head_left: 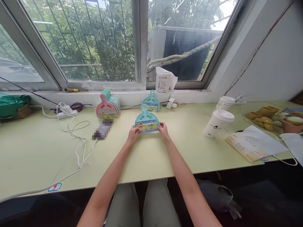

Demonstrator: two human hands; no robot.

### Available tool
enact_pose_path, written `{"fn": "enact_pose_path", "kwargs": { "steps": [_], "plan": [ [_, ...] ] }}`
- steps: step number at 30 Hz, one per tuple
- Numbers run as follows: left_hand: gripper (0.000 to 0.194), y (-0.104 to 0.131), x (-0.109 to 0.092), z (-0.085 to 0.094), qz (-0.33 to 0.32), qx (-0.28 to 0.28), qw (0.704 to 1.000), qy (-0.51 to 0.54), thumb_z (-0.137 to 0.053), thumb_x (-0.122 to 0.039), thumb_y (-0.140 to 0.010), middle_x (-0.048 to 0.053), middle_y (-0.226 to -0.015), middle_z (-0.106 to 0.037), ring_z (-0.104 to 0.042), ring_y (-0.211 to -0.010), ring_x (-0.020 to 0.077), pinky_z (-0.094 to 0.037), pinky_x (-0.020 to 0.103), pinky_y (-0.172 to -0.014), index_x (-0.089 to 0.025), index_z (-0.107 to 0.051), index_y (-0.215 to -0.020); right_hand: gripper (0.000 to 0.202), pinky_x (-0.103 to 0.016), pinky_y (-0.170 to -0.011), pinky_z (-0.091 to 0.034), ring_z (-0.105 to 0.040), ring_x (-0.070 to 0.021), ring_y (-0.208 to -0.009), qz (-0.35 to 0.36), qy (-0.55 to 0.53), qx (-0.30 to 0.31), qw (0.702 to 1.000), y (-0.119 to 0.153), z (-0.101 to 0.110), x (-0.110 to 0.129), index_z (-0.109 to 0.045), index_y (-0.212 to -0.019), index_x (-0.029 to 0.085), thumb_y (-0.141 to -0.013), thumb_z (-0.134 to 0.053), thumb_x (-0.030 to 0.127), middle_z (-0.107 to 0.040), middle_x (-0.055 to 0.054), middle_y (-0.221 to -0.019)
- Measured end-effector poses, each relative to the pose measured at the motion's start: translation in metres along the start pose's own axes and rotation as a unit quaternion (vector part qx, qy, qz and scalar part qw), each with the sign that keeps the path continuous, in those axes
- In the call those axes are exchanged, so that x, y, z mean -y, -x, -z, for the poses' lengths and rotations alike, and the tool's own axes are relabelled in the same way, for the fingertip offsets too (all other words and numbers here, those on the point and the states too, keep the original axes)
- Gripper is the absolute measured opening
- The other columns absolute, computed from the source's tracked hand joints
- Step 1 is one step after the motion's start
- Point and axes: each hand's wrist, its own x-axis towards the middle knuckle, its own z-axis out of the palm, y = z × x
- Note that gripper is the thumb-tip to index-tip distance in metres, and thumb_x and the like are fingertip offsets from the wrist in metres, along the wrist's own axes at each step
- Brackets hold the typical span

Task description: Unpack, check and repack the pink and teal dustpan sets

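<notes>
A packaged teal dustpan and brush set (147, 121) is between my two hands on the table, its handle pointing toward the window. My left hand (134, 133) grips its lower left corner, the thumb lying over the front. At the lower right corner my right hand (163, 129) is closed on the same pack. Just behind stands another teal dustpan set (151, 100), near the wall below the window. Farther left, several dustpan sets (107, 105) in clear wrapping stand in a row, a pink one in front and green ones behind.
White cables and a power strip (68, 113) lie on the left, with a blurred-out phone-like object (103, 129) beside them. On the right are two lidded paper cups (216, 123), a tissue pack (253, 143) and brown dishes (265, 118). A screwdriver (71, 90) rests on the sill.
</notes>
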Motion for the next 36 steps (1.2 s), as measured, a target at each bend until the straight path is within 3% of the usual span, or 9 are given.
{"fn": "enact_pose_path", "kwargs": {
  "steps": [5, 9, 12, 14, 16, 18, 23, 30, 36],
  "plan": [
    [0.022, 0.000, 0.003, -0.001, 0.006, 0.019, 1.000, -0.015, -0.054, -0.027, -0.085, 0.006, -0.088, -0.046, -0.054, -0.096, 0.0222, -0.045, 0.038, -0.093, -0.019, -0.072, -0.077, 0.040, -0.036, -0.074, -0.053, -0.062, -0.0222, -0.092, 0.022, 0.012, 0.021, 0.999, 0.001, 0.001, 0.002, -0.056, -0.098, 0.021, -0.065, -0.068, 0.039, -0.066, -0.007, -0.100],
    [0.025, 0.004, 0.002, -0.004, 0.017, 0.026, 0.998, 0.049, -0.052, -0.035, -0.085, 0.009, -0.097, -0.049, -0.056, -0.093, 0.0219, -0.053, 0.035, -0.078, -0.018, -0.070, -0.079, 0.049, -0.036, -0.079, -0.052, -0.061, -0.0228, -0.095, 0.020, 0.004, 0.043, 0.999, 0.002, 0.002, 0.004, -0.058, -0.108, 0.019, -0.064, -0.068, 0.040, -0.066, -0.008, -0.106],
    [0.031, 0.009, -0.005, -0.005, 0.016, -0.025, 0.993, 0.117, -0.055, -0.034, -0.084, 0.008, -0.109, -0.056, -0.060, -0.092, 0.0200, -0.053, 0.030, -0.070, -0.025, -0.060, -0.113, 0.047, -0.037, -0.084, -0.050, -0.060, -0.0239, -0.100, 0.039, 0.022, 0.074, 0.996, 0.003, 0.000, 0.005, -0.062, -0.107, 0.018, -0.067, -0.065, 0.042, -0.066, -0.008, -0.110],
    [0.061, 0.011, -0.010, -0.003, 0.032, -0.083, 0.986, 0.143, -0.064, -0.028, -0.079, 0.005, -0.107, -0.062, -0.062, -0.091, 0.0183, -0.052, 0.029, -0.075, -0.031, -0.041, -0.134, 0.043, -0.038, -0.085, -0.049, -0.059, -0.0243, -0.101, 0.060, 0.034, 0.084, 0.994, 0.004, -0.002, 0.006, -0.063, -0.105, 0.018, -0.069, -0.063, 0.041, -0.067, -0.008, -0.109],
    [0.083, 0.009, -0.010, 0.002, 0.069, -0.127, 0.976, 0.163, -0.072, -0.023, -0.071, 0.005, -0.103, -0.066, -0.065, -0.084, 0.0171, -0.050, 0.029, -0.077, -0.031, -0.029, -0.141, 0.042, -0.037, -0.084, -0.050, -0.060, -0.0234, -0.098, 0.082, 0.048, 0.084, 0.992, 0.006, -0.005, 0.007, -0.061, -0.106, 0.018, -0.070, -0.061, 0.039, -0.066, -0.008, -0.109],
    [0.078, 0.005, -0.007, 0.011, 0.088, -0.132, 0.972, 0.172, -0.075, -0.020, -0.066, 0.006, -0.101, -0.068, -0.065, -0.079, 0.0172, -0.051, 0.029, -0.075, -0.025, -0.040, -0.136, 0.041, -0.035, -0.080, -0.051, -0.062, -0.0211, -0.092, 0.103, 0.075, 0.087, 0.988, 0.010, -0.010, 0.007, -0.057, -0.108, 0.019, -0.071, -0.059, 0.038, -0.065, -0.008, -0.110],
    [0.029, -0.015, 0.005, 0.049, 0.041, -0.102, 0.993, 0.044, -0.068, -0.018, -0.070, 0.006, -0.096, -0.070, -0.064, -0.079, 0.0201, -0.050, 0.029, -0.074, -0.018, -0.065, -0.099, 0.035, -0.032, -0.067, -0.050, -0.064, -0.0172, -0.072, 0.159, 0.165, 0.093, 0.969, 0.016, -0.037, -0.002, -0.049, -0.109, 0.020, -0.076, -0.051, 0.033, -0.062, -0.010, -0.109],
    [0.019, -0.068, 0.026, 0.131, 0.024, -0.081, 0.979, -0.184, -0.069, -0.019, -0.071, 0.011, -0.088, -0.071, -0.063, -0.087, 0.0266, -0.045, 0.036, -0.083, -0.018, -0.069, -0.090, 0.028, -0.031, -0.065, -0.048, -0.061, -0.0191, -0.070, 0.183, 0.238, 0.099, 0.949, -0.021, -0.116, -0.019, -0.047, -0.100, 0.023, -0.073, -0.054, 0.027, -0.064, -0.002, -0.081],
    [0.007, -0.113, 0.047, 0.185, 0.051, -0.084, 0.983, -0.155, -0.072, -0.011, -0.062, 0.015, -0.077, -0.068, -0.061, -0.097, 0.0335, -0.042, 0.040, -0.089, -0.014, -0.069, -0.068, 0.023, -0.030, -0.065, -0.044, -0.060, -0.0202, -0.070, 0.208, 0.279, 0.094, 0.933, -0.047, -0.188, -0.030, -0.046, -0.097, 0.023, -0.074, -0.047, 0.020, -0.063, -0.002, -0.076]
  ]
}}
